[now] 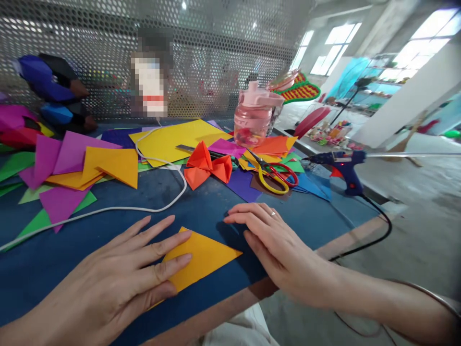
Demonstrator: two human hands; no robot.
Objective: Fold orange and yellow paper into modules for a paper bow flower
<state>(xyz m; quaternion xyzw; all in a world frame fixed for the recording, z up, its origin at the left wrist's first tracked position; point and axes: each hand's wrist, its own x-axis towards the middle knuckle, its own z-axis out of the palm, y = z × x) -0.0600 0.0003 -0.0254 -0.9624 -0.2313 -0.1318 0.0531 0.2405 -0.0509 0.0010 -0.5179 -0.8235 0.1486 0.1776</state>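
A folded yellow-orange piece of paper (203,254) lies on the blue tabletop (151,192) near its front edge, one sharp corner pointing right. Across its left part rests my left hand (133,269), fingers spread and pressing it flat, so that side is hidden. My right hand (268,235) hovers just right of the pointed corner, fingers stretched and slightly bent, holding nothing. Beyond the hands sits an orange-red folded paper shape (208,166). Scissors with red and yellow handles (272,180) lie to its right on loose paper.
Folded purple paper (81,149) and orange paper (111,163) pile up at left. A white cable (144,209) crosses the table. At the back stands a pink bottle (252,117); a blue glue gun (345,168) sits at the right edge, its black cord hanging down.
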